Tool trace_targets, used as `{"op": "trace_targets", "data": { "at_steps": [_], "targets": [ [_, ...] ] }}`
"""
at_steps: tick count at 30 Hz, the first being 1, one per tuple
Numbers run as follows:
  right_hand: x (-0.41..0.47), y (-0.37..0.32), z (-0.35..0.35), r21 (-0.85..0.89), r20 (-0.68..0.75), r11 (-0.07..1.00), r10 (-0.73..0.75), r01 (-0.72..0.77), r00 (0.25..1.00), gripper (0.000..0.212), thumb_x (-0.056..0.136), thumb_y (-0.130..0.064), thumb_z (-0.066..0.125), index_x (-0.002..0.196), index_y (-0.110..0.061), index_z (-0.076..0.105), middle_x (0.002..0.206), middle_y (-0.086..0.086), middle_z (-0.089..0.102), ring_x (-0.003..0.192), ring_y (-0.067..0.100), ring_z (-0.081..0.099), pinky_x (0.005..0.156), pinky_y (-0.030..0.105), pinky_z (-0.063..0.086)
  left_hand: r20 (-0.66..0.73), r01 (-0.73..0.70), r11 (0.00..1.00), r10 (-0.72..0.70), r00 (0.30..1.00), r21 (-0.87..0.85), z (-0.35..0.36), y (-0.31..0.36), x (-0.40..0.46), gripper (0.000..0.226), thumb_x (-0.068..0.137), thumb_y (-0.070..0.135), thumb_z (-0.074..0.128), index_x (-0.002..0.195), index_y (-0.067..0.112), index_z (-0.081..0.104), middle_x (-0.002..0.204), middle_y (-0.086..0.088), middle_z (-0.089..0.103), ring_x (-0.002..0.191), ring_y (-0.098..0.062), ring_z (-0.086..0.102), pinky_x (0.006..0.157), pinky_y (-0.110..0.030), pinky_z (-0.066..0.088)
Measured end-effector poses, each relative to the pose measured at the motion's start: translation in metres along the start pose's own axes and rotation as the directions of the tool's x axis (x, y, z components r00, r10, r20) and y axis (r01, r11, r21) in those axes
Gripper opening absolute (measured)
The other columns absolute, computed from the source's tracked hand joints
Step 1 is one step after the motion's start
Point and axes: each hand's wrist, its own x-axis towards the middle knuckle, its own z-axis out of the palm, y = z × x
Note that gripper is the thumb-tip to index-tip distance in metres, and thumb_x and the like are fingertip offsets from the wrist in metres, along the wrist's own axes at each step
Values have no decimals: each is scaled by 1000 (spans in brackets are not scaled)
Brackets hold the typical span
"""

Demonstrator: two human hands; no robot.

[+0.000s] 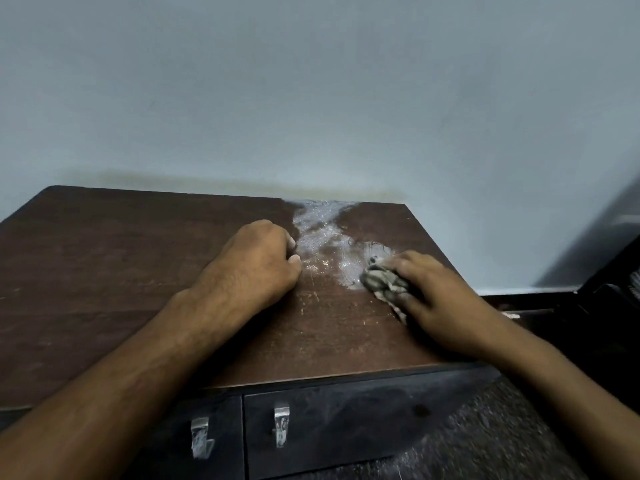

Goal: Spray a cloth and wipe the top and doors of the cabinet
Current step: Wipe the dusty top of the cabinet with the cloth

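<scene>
The cabinet has a dark brown wooden top [114, 271] with a wet, glistening streak [320, 230] running from its back edge toward the middle right. My right hand [440, 299] presses a crumpled grey cloth [382, 282] flat on the top at the streak's near right end. My left hand [252, 265] rests on the top as a closed fist just left of the streak, holding nothing. Below the front edge are two dark doors [346, 420], each with a metal handle [281, 426]. No spray bottle is in view.
A pale blue wall [311, 98] stands right behind the cabinet. Dark furniture [595, 306] sits to the right, close to the cabinet's right side. Speckled floor [485, 445] shows at the lower right.
</scene>
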Motion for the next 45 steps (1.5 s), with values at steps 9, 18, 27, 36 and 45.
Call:
{"op": "trace_targets", "data": {
  "at_steps": [9, 18, 27, 36, 45],
  "targets": [
    [9, 10, -2, -30, -5, 998, 49, -49, 999, 33, 94, -15, 62, 127, -15, 62, 122, 1, 61, 113, 18, 55, 95, 23, 38, -5, -15, 1000, 15, 1000, -13, -2, 2, -6, 15, 88, 26, 65, 97, 21, 76, 86, 16, 61, 76, 1, 53, 76, -21, 41],
    [30, -47, 20, 23, 36, 993, -118, 117, 992, 37, 94, -27, 56, 130, -18, 60, 123, 3, 61, 115, 14, 52, 101, 20, 36, 13, 16, 1000, -16, 1000, -9, -5, 3, -2, 26, 82, 13, 62, 103, 20, 76, 109, 5, 73, 94, -10, 63, 88, -23, 48],
    [90, -9, 17, -117, -29, 976, 183, -185, 983, 36, 99, -25, 54, 134, -16, 56, 129, 14, 56, 123, 33, 50, 109, 39, 38, 42, 33, 999, -32, 999, -10, -9, 1, -4, 36, 80, 10, 58, 112, 18, 72, 117, 3, 70, 108, -15, 64, 97, -33, 52],
    [101, -30, 20, -6, -34, 999, 48, -48, 998, 24, 96, -11, 55, 117, -8, 66, 112, 9, 64, 107, 27, 59, 89, 14, 43, 25, 27, 1000, -26, 999, -10, -13, -14, -3, 45, 87, 5, 46, 128, 18, 60, 109, 7, 65, 105, -13, 59, 88, -23, 41],
    [108, -38, 29, 59, -37, 998, -14, 17, 999, 30, 95, -13, 58, 124, -14, 65, 117, 10, 64, 105, 16, 54, 91, 25, 38, 46, 53, 997, -50, 998, -52, -18, -19, 0, 45, 88, 4, 49, 129, 20, 58, 106, 9, 63, 100, -10, 60, 87, -22, 43]
  ]
}}
